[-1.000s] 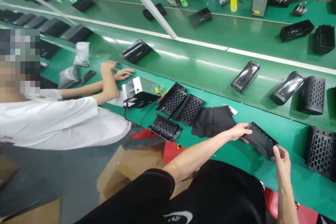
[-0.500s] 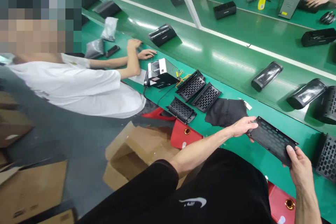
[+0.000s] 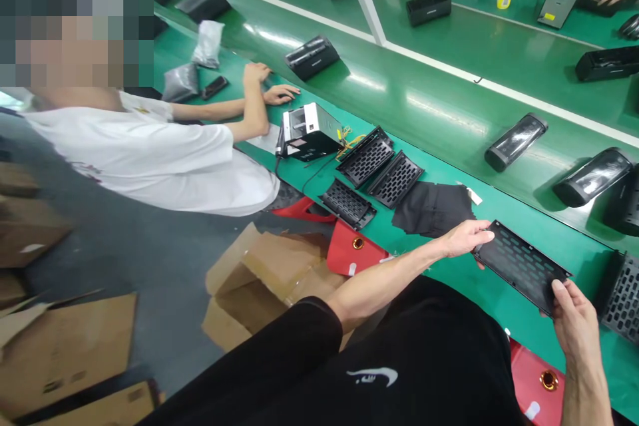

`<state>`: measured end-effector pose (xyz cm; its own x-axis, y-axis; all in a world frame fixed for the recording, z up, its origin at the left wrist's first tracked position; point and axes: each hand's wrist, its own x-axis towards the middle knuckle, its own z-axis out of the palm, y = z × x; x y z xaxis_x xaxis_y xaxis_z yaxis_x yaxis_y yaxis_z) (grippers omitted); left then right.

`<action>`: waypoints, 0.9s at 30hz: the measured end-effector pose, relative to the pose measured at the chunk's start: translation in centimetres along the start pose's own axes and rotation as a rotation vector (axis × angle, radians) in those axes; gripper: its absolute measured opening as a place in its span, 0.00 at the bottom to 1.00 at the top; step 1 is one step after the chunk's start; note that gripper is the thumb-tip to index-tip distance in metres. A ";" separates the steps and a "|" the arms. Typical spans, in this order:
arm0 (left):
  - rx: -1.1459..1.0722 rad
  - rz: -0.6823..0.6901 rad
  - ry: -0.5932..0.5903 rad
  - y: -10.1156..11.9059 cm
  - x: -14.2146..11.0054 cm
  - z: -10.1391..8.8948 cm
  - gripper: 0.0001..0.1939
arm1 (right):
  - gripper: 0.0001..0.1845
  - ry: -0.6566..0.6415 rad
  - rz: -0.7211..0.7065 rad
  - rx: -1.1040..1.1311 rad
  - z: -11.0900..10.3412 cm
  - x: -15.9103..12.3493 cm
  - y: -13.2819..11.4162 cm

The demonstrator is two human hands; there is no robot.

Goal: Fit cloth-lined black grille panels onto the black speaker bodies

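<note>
Lying well to the left of the left hand (image 3: 465,239), three slotted black panels (image 3: 397,180) rest on the green worktop (image 3: 579,258), one of them closer to its near edge than the other two. Next comes a spread of black cloth (image 3: 433,208), just past the left wrist. The left hand is closed on one end of the held panel (image 3: 523,267), thumb on its face, fingers curled beneath. That panel lies directly between the left hand and the right hand (image 3: 575,313), its long axis running from one thumb to the other; neither hand is nearer, since each grips an end. Its slots look dimmed, perhaps by a thin dark layer. The right hand pinches the opposite end, thumb on top. Just right of it sits another slotted panel (image 3: 625,298), cut off by the view.
</note>
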<state>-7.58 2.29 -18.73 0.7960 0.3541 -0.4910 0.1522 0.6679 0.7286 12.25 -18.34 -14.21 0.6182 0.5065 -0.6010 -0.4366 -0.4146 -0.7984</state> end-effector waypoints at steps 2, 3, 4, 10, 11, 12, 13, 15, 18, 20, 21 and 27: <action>0.044 0.011 -0.012 0.3 -0.2 -0.1 0.37 | 0.29 -0.004 0.009 0.026 0.0 0.0 0.1; 0.059 0.017 -0.016 0.5 -0.3 -0.1 0.34 | 0.29 -0.006 0.010 0.028 0.1 0.0 0.1; 0.069 0.025 -0.018 0.7 -0.4 -0.1 0.31 | 0.29 -0.007 0.010 0.022 0.1 0.1 0.1; 0.102 0.023 -0.006 1.3 -0.5 0.1 0.28 | 0.28 0.045 -0.009 -0.067 0.4 0.4 0.0; 0.101 0.019 -0.004 1.2 -0.5 0.1 0.29 | 0.27 0.044 -0.011 -0.082 0.5 0.4 -0.1; 0.092 0.018 -0.006 1.2 -0.5 0.1 0.29 | 0.27 0.043 -0.011 -0.094 0.5 0.5 -0.1; 0.075 0.019 -0.015 1.1 -0.5 0.1 0.30 | 0.27 0.047 -0.014 -0.098 0.6 0.5 -0.1; 0.021 0.031 -0.052 1.1 -0.5 0.1 0.31 | 0.28 0.060 -0.013 -0.087 0.6 0.7 0.0; -0.036 0.059 -0.103 1.0 -0.4 0.1 0.33 | 0.29 0.076 -0.014 -0.081 0.6 1.0 0.2; -0.042 0.065 -0.111 1.0 -0.4 0.1 0.33 | 0.29 0.071 -0.019 -0.097 0.4 1.1 0.3; -0.046 0.064 -0.113 0.9 -0.3 0.1 0.32 | 0.29 0.066 -0.022 -0.098 0.3 1.1 0.4; -0.109 0.030 -0.159 1.0 -0.2 -0.4 0.32 | 0.28 0.039 -0.026 -0.004 -0.1 1.0 0.7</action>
<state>-7.85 3.18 -18.11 0.8832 0.2722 -0.3819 0.0699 0.7288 0.6811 12.67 -18.19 -15.36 0.6545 0.4870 -0.5784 -0.4176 -0.4048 -0.8135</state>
